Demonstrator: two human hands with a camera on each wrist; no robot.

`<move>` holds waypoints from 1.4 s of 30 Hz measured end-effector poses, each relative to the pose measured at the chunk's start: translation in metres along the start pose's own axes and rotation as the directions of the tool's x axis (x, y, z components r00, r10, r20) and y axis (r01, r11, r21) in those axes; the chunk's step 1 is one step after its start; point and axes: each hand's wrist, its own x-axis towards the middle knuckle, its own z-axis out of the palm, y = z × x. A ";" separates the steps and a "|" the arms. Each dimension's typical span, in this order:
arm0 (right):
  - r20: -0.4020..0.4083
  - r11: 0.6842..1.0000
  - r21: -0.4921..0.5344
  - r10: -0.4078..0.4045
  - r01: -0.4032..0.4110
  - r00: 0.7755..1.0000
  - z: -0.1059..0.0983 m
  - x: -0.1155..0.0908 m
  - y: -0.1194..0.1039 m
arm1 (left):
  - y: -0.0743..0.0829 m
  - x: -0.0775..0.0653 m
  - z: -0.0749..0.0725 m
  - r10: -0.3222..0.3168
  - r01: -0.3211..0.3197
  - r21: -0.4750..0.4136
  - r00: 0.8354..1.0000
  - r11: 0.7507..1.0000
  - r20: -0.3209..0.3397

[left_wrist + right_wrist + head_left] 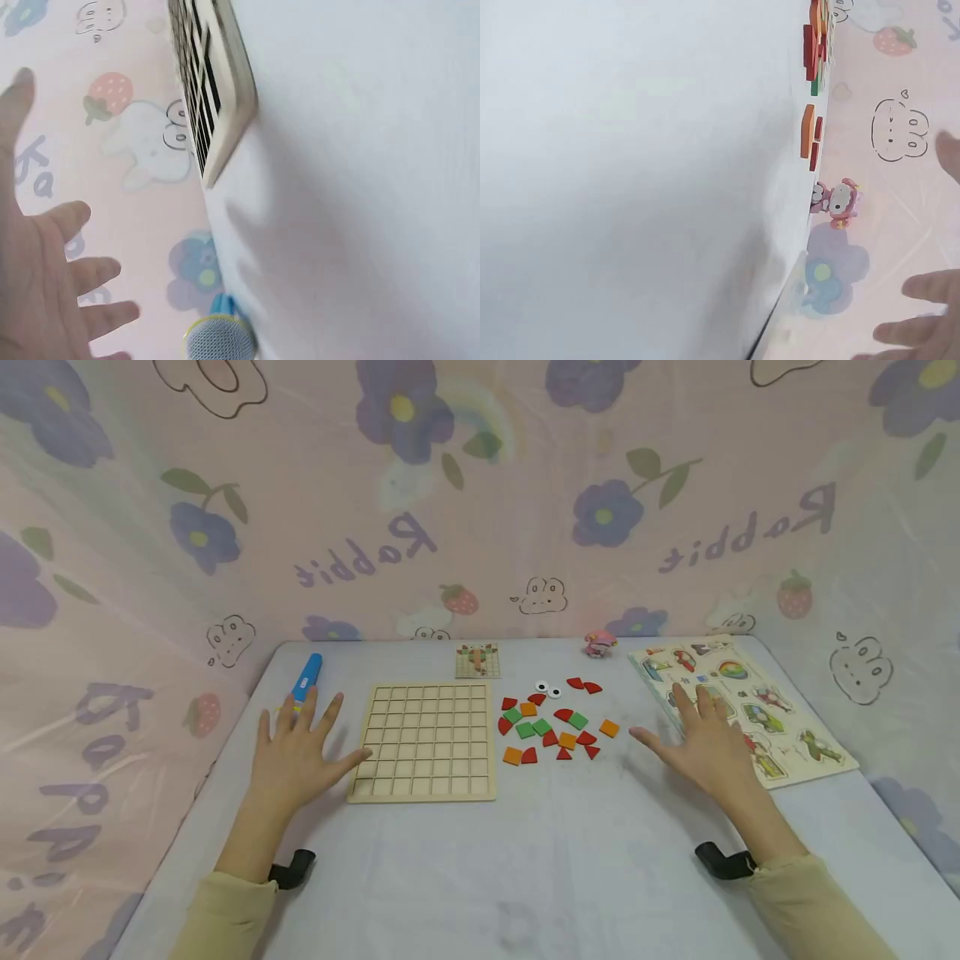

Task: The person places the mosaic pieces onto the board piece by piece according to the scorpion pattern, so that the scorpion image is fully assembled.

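With fingers spread, my left hand point(300, 760) hovers over the table, its thumb overlapping the left edge of a wooden grid board point(427, 743) in the head view. Beyond its fingertips lies a blue toy microphone point(307, 677), whose grey mesh head point(220, 339) shows in the left wrist view. My right hand point(708, 747), also spread and holding nothing, overlaps a picture puzzle board point(795, 727). Between the hands lie loose flat pieces: orange squares point(609, 728), green squares point(577, 721), red quarter-circles point(529, 756), red triangles point(592, 752) and two round eye pieces point(542, 687).
A small pattern card point(477, 661) showing a picture on a grid lies behind the grid board. To its right, a pink figurine point(599, 644) stands near the table's back edge. A printed curtain point(495, 510) surrounds the white table point(480, 877) at the back and sides.
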 end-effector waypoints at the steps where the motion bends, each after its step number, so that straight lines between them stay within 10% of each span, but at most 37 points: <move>1: -0.020 0.999 0.041 -0.003 0.004 1.000 0.001 0.004 -0.001 | 0.000 0.001 0.001 0.005 -0.005 -0.045 1.000 0.999 0.017; 5: -0.096 0.976 0.217 -0.014 0.034 0.995 0.006 0.021 -0.005 | 0.001 0.004 0.004 0.031 -0.009 -0.279 0.997 0.960 0.074; 10: -0.060 0.921 0.390 0.008 0.016 0.998 0.021 0.045 -0.008 | 0.006 0.006 0.014 0.017 0.039 -0.532 0.995 0.846 0.100; 21: 0.023 0.833 0.547 0.083 -0.082 0.996 0.049 0.091 -0.021 | 0.008 0.004 0.034 -0.063 0.092 -0.639 0.996 0.764 0.068; 29: 0.092 0.840 0.539 0.023 -0.069 0.995 0.061 0.119 -0.028 | 0.003 0.004 0.052 -0.025 0.081 -0.611 0.995 0.788 0.101; 42: -0.121 0.922 0.367 -0.081 0.121 0.989 0.096 0.114 -0.017 | 0.006 -0.004 0.071 0.112 -0.035 -0.485 0.985 0.874 0.132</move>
